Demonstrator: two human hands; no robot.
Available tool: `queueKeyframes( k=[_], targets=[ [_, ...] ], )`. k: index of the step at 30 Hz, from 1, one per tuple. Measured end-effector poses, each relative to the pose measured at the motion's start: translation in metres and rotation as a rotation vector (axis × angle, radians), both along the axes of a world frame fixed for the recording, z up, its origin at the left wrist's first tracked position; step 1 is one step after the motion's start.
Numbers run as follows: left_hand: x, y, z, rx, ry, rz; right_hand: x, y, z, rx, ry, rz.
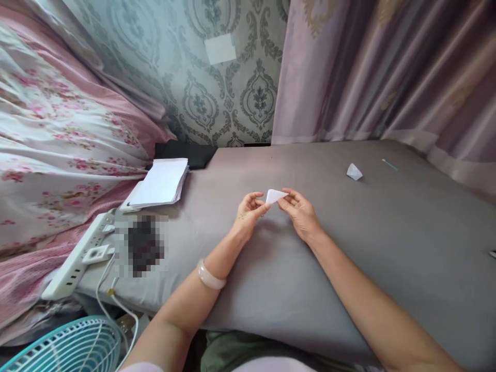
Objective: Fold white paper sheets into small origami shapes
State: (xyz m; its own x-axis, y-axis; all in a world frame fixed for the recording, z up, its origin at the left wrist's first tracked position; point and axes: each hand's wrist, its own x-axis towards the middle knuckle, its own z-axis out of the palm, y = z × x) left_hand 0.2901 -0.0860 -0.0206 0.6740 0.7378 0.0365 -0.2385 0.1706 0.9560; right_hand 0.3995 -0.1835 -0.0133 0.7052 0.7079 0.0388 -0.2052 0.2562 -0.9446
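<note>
A small folded piece of white paper (pixel 275 196), roughly triangular, is held up between my two hands above the grey surface. My left hand (pixel 250 209) pinches its left corner between thumb and fingers. At the paper's pointed right end, the thumb and fingers of my right hand (pixel 300 211) close on it. Another small folded white paper (pixel 354 172) lies by itself on the surface, farther back and to the right.
A stack of white paper (pixel 160 182) lies at the left, before a black flat item (pixel 189 154). Nearer are a white power strip (pixel 77 258) with cables and a turquoise fan (pixel 73 343). A thin stick (pixel 389 164) lies far right. Curtains (pixel 372 72) hang behind.
</note>
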Motion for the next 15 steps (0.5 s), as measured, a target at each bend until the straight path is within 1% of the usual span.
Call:
queueKeyframes(
  k=[2,3,7,9,11,15],
  targets=[
    [0.000,-0.005,0.003,-0.054,-0.044,-0.026,-0.006,0.000,0.003,-0.012,0.076,0.075],
    [0.000,-0.007,0.004,-0.071,-0.046,-0.042,-0.008,0.000,0.004,-0.019,0.093,0.085],
    [-0.001,-0.013,0.005,-0.097,-0.010,-0.121,-0.010,-0.001,0.003,-0.070,0.078,-0.009],
    [-0.002,-0.014,0.005,-0.099,0.041,-0.183,-0.006,-0.002,0.002,-0.130,-0.005,-0.027],
    [-0.002,-0.013,0.006,-0.102,0.102,-0.222,0.000,-0.004,0.001,-0.196,-0.144,-0.015],
    [-0.005,-0.007,0.006,-0.122,0.190,-0.191,0.007,-0.010,0.003,-0.310,-0.471,0.060]
  ],
)
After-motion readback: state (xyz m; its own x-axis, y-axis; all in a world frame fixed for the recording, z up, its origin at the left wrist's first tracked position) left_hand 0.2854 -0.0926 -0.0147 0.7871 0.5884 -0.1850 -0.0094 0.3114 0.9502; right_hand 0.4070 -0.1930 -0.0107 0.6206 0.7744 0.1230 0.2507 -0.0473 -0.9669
